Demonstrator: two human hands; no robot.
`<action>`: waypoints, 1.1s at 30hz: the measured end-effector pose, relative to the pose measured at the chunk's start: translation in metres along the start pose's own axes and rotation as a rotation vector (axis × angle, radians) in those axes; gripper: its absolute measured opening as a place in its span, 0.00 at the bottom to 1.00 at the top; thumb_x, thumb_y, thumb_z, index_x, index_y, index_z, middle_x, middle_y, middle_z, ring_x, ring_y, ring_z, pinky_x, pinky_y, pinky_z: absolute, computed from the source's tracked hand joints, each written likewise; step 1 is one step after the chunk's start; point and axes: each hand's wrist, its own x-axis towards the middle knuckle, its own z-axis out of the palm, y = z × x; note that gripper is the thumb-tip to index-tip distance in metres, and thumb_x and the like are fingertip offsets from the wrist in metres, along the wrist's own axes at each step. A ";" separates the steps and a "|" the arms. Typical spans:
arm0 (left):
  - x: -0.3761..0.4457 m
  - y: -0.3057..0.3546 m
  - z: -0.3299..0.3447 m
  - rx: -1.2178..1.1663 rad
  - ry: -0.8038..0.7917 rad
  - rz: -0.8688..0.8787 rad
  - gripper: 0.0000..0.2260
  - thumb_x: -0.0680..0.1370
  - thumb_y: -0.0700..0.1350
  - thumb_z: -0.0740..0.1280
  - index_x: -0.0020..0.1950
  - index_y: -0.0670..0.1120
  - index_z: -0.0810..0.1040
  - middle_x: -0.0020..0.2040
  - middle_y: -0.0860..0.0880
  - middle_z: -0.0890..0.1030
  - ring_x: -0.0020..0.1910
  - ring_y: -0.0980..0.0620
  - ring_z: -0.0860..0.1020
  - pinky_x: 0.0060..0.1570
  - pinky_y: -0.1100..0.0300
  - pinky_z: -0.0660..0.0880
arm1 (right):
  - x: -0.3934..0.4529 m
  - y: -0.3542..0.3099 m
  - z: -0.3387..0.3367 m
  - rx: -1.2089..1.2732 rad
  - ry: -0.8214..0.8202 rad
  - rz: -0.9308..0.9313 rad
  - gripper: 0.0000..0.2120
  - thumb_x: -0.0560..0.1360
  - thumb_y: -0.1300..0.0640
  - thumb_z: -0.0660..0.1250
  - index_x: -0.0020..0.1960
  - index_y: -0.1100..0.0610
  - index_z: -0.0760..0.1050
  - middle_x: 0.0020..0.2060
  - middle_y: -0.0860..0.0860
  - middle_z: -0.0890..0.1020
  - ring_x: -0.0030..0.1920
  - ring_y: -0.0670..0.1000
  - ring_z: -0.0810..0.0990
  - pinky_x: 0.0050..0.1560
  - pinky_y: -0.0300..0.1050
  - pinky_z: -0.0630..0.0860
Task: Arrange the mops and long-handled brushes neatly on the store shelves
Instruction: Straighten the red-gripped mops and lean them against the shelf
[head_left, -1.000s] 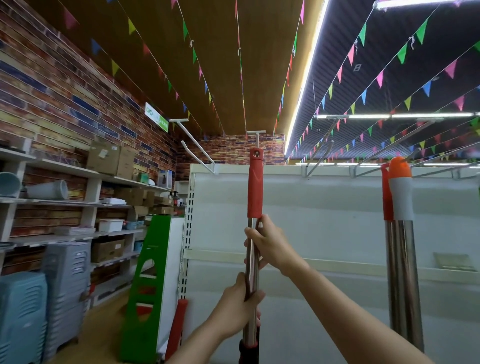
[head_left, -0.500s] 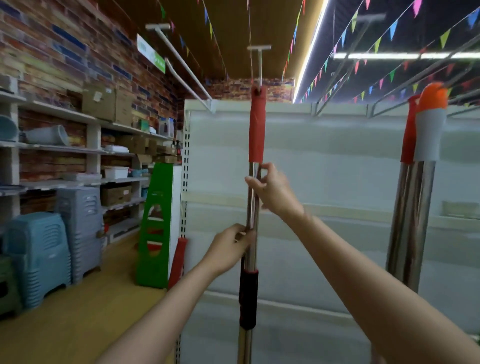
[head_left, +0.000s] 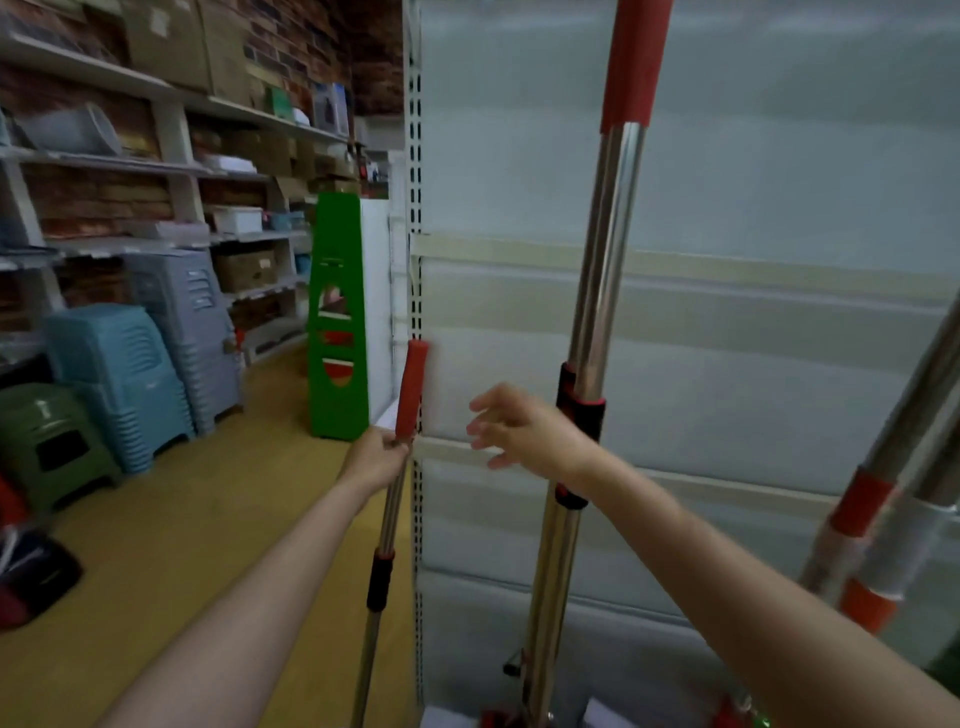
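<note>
My left hand (head_left: 375, 457) is closed around a short mop handle (head_left: 387, 525), just under its red foam grip, beside the left upright of the white shelf unit (head_left: 727, 291). This handle is steel with a black collar lower down. My right hand (head_left: 519, 428) hovers open with fingers spread, just left of a taller hanging mop handle (head_left: 602, 260), steel with a red top grip and a black-and-red collar. More steel handles with red and white bands (head_left: 883, 525) lean at the right edge. All the mop heads are out of frame.
A green display stand (head_left: 337, 317) stands left of the shelf unit. Stacked blue, grey and green plastic stools (head_left: 119, 374) line the left wall under shelves of boxes. A dark object lies on the wooden floor (head_left: 171, 530) at far left.
Both hands let go of the tall hanging mop handle. My view dropped downward. My left hand took hold of a shorter handle by the shelf upright, and my right hand opened.
</note>
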 end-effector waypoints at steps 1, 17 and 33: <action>0.010 -0.009 0.001 0.030 -0.032 0.002 0.14 0.79 0.42 0.60 0.64 0.41 0.69 0.65 0.43 0.71 0.62 0.43 0.71 0.58 0.56 0.69 | 0.008 0.010 0.013 0.016 -0.017 0.046 0.12 0.78 0.63 0.60 0.61 0.57 0.68 0.53 0.56 0.77 0.54 0.54 0.79 0.51 0.49 0.80; 0.130 -0.066 -0.005 0.147 -0.346 0.441 0.21 0.80 0.48 0.57 0.72 0.44 0.61 0.69 0.42 0.70 0.66 0.43 0.70 0.60 0.52 0.69 | 0.059 0.030 0.109 0.018 0.249 0.462 0.20 0.78 0.61 0.62 0.68 0.63 0.64 0.62 0.60 0.74 0.55 0.55 0.77 0.52 0.50 0.79; -0.018 0.010 -0.125 0.199 -0.088 0.942 0.18 0.80 0.45 0.59 0.66 0.37 0.63 0.48 0.39 0.76 0.46 0.42 0.77 0.39 0.60 0.65 | 0.028 -0.071 0.173 -0.207 0.235 0.188 0.24 0.74 0.52 0.69 0.66 0.58 0.66 0.54 0.55 0.79 0.53 0.56 0.80 0.48 0.51 0.80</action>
